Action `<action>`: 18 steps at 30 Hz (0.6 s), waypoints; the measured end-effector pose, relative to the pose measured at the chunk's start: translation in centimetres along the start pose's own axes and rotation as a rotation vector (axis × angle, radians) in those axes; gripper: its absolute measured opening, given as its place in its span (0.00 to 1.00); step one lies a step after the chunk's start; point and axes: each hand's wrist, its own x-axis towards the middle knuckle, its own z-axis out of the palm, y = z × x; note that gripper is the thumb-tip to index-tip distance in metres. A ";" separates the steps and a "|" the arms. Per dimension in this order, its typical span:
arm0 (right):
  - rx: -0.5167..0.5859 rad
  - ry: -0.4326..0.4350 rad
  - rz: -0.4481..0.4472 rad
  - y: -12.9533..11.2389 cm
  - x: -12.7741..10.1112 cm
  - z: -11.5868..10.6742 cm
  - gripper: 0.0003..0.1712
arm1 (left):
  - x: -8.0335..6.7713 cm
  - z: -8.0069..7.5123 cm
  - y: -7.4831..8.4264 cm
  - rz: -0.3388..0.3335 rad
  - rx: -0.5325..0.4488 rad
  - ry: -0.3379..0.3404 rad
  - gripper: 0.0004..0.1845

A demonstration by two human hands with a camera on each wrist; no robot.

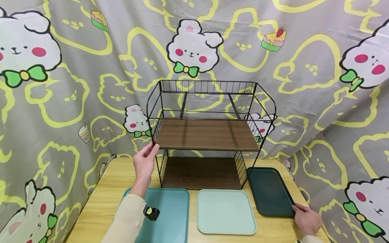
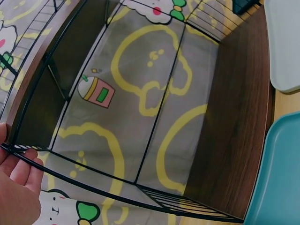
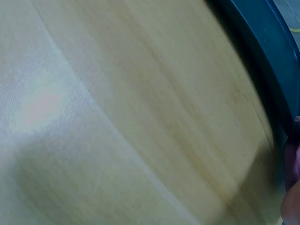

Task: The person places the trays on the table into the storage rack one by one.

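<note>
A two-tier rack (image 1: 206,134) with a black wire frame and brown wooden shelf boards stands at the back of the table. My left hand (image 1: 144,163) grips its left front post at the upper board, thumb on the board's corner. In the left wrist view the fingers of the left hand (image 2: 21,180) curl around the black frame. At the right, a dark green tray (image 1: 270,192) lies beside the rack. My right hand (image 1: 307,219) pinches that tray's near right corner, thumb on the rim. Only a sliver of the right hand (image 3: 291,206) shows in the right wrist view.
A teal tray (image 1: 168,216) lies in front of the rack at the left, partly under my left forearm. Next to it is a pale mint tray (image 1: 226,212). A patterned grey curtain (image 1: 194,40) hangs behind and beside the wooden table (image 1: 94,206).
</note>
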 end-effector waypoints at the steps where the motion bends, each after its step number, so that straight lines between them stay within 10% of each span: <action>1: 0.006 0.000 0.008 -0.1 -0.1 -0.1 0.15 | 0.0 0.0 0.0 0.000 0.002 0.000 0.23; 18: 0.076 0.017 -0.063 -2.6 -0.2 -2.6 0.16 | 0.4 -0.5 0.1 0.029 -0.005 0.004 0.23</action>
